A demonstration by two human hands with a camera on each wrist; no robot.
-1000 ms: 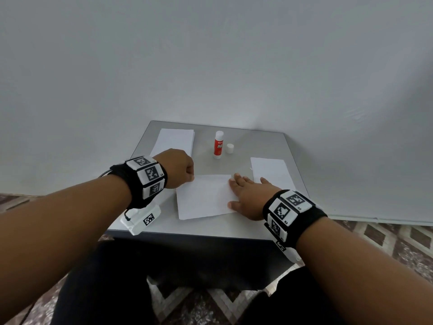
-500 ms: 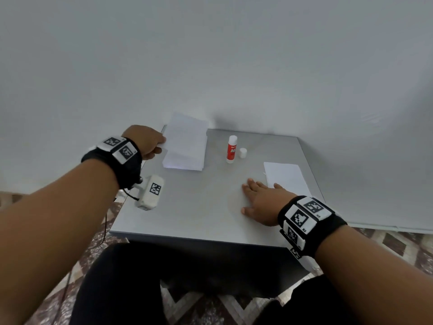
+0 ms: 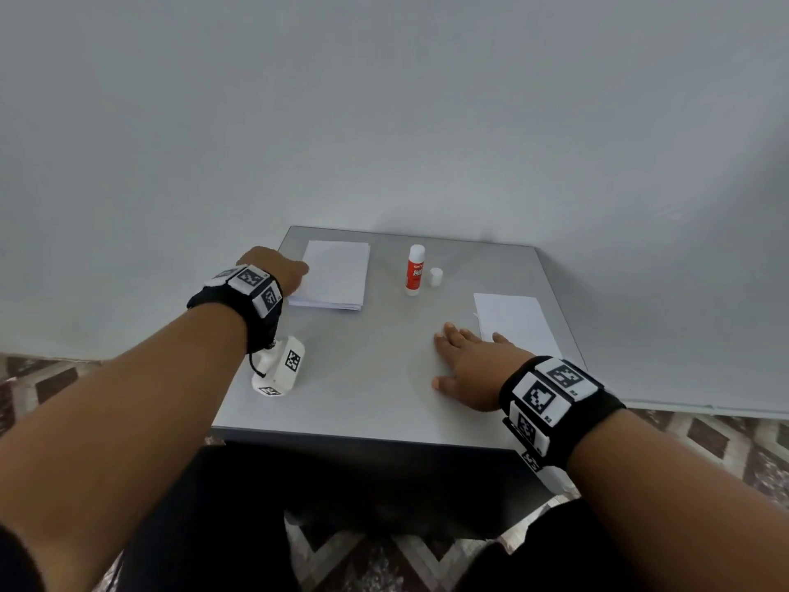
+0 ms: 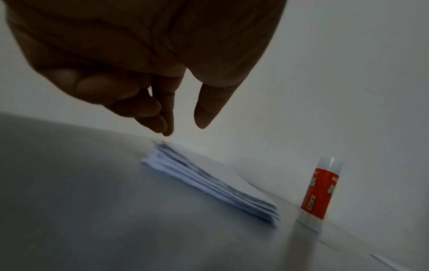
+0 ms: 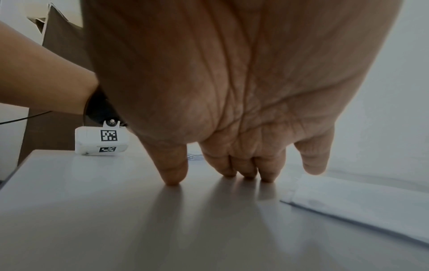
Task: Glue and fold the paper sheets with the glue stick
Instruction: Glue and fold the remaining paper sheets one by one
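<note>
The red-and-white glue stick stands upright toward the far edge of the grey square counter, uncapped, its small white cap standing just beside it on the right. In the left wrist view the same stick rises just past the near corner of the paper pile.

That pile, a stack of folded white paper sheets, lies flat at the far left of the counter, well apart from the stick; its layered edges show plainly in the left wrist view. A flat white paper sheet lies at the right side of the counter, and its near edge shows in the right wrist view.

The left hand sits at the left edge of the stack. From the wrist camera its grip is apart: the fingers and thumb point down, loosely bunched, just above the stack's far corner with nothing between them; whether a fingertip brushes the paper cannot be told.

The right hand lies palm down on bare counter between the centre and the flat sheet, grip apart. Its thumb and 3 fingers touch the surface, while the little finger is lifted beside the sheet's edge.

Both wrists wear black bands with black-and-white square markers. A white camera block hangs under the left wrist.
</note>
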